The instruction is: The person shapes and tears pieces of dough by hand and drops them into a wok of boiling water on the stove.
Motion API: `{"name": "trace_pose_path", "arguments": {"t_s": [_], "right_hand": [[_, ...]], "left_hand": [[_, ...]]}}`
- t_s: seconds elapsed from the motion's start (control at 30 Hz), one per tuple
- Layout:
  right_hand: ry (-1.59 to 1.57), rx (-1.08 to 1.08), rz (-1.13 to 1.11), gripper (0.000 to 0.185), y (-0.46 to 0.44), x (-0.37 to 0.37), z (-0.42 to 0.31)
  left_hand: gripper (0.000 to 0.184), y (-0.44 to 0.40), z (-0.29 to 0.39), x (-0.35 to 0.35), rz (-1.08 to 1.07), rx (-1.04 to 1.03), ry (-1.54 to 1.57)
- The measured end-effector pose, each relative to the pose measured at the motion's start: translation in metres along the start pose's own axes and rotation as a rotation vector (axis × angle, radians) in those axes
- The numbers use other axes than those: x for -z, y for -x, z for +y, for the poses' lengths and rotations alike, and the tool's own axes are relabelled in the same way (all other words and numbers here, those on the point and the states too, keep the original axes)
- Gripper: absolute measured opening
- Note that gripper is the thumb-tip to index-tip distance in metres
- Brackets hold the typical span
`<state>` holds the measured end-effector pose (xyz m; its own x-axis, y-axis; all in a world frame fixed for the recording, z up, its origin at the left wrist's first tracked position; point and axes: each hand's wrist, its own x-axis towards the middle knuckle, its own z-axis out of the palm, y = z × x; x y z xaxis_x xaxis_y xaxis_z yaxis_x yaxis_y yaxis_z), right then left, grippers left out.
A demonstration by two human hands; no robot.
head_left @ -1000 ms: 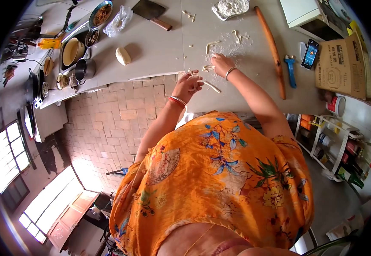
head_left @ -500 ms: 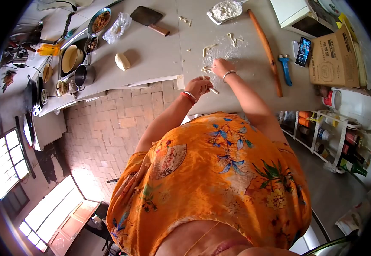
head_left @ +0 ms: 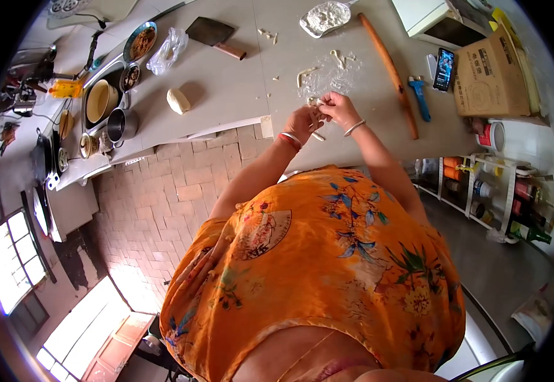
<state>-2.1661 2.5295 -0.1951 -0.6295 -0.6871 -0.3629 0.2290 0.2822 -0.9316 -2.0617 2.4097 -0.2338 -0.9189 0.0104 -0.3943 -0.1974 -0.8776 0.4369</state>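
Note:
My left hand (head_left: 303, 122) and my right hand (head_left: 342, 109) meet above the near part of the counter, fingertips close together. My left hand is closed around a pale dough strip (head_left: 318, 135), one end of which sticks out below the fingers. The fingers of my right hand pinch at the dough beside the left fingertips; just what they grip is partly hidden. Small dough pieces (head_left: 313, 101) show just beyond the fingers. Farther off, a bent dough strip (head_left: 300, 77) and a curled dough strip (head_left: 337, 59) lie on scattered flour (head_left: 335, 77).
A rolling pin (head_left: 391, 70) lies right of the flour, beside a blue-handled tool (head_left: 420, 99), a phone (head_left: 443, 69) and a cardboard box (head_left: 490, 76). A scoop of flour (head_left: 326, 18) sits at the back. Leftward are a cleaver (head_left: 210, 30), a dough lump (head_left: 177, 101) and pots (head_left: 122, 125).
My right hand has lifted off the counter and come toward my left hand. My left hand has turned and moved slightly away from my body; their fingertips now meet. The view has shifted slightly.

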Motion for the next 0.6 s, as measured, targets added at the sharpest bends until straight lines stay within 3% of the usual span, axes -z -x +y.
{"name": "trace_pose_path", "arguments": {"t_s": [0.07, 0.23, 0.47, 0.5, 0.6], "right_hand": [[0.077, 0.048, -0.025, 0.009, 0.009, 0.000, -0.005], [0.048, 0.022, -0.060, 0.012, 0.032, -0.004, -0.014], [-0.118, -0.015, 0.073, 0.011, 0.027, 0.011, 0.014], [0.029, -0.025, 0.100, 0.012, 0.022, 0.014, 0.019], [0.683, 0.254, 0.203, 0.014, 0.002, 0.009, 0.033]], "left_hand": [[0.021, 0.000, 0.001, -0.003, -0.085, -0.026, 0.050], [0.007, 0.003, 0.022, -0.004, 0.069, -0.073, -0.004], [0.009, 0.014, 0.041, 0.002, 0.277, -0.138, 0.082], [0.011, 0.015, 0.042, 0.009, 0.248, -0.149, 0.063], [0.009, 0.026, 0.053, 0.006, 0.247, -0.175, -0.094]]}}
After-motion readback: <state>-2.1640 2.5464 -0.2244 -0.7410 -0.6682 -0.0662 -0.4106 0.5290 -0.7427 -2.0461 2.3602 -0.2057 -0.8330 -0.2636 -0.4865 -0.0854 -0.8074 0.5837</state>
